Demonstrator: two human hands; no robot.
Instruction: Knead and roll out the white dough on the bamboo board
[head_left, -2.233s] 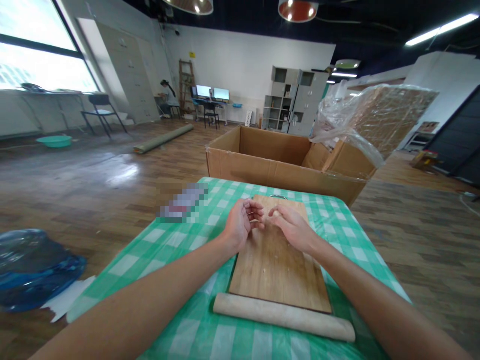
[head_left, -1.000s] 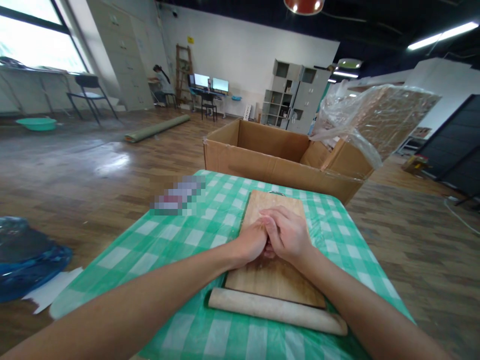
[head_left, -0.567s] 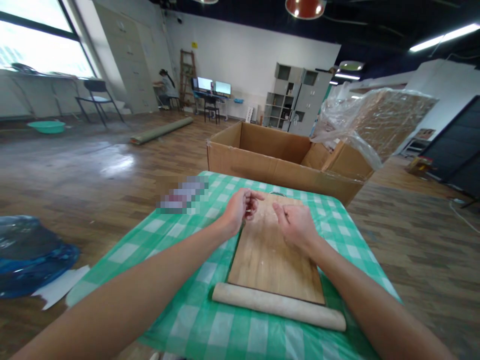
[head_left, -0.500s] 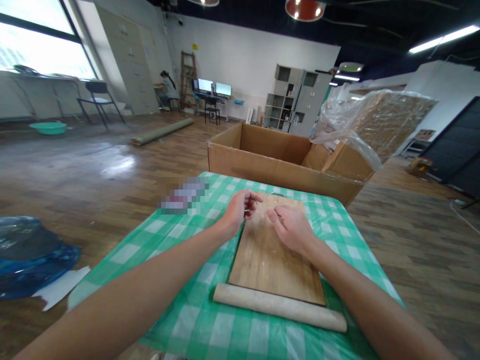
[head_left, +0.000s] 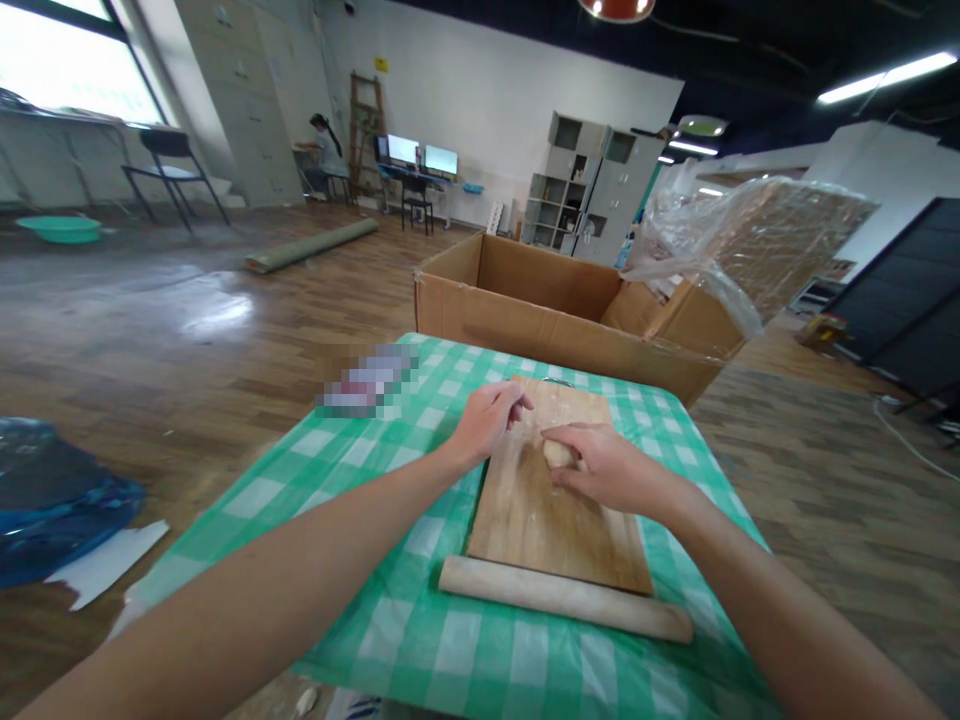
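On the wooden cutting board (head_left: 555, 540) my right hand (head_left: 611, 465) has its thumb and fingers around a small pale lump of dough (head_left: 558, 455). Part of the dough is hidden under the fingers. My left hand (head_left: 491, 415) hovers by the board's upper left edge, fingers loosely bent and apart, with nothing visible in it. A pale wooden rolling pin (head_left: 562, 598) lies across the near end of the board. White flour-like traces mark the board's surface.
A green checked cloth (head_left: 390, 600) covers the table. Beyond it stands a large open cardboard box (head_left: 517, 325), with a plastic-wrapped piece (head_left: 787, 240) at its right. A blurred-out item (head_left: 367, 380) lies at the left edge. A person (head_left: 328, 155) sits far back.
My right hand has come nearer and lowered onto the board, and the dough now shows between its fingers. My left hand stays near the same spot. The view has shifted slightly.
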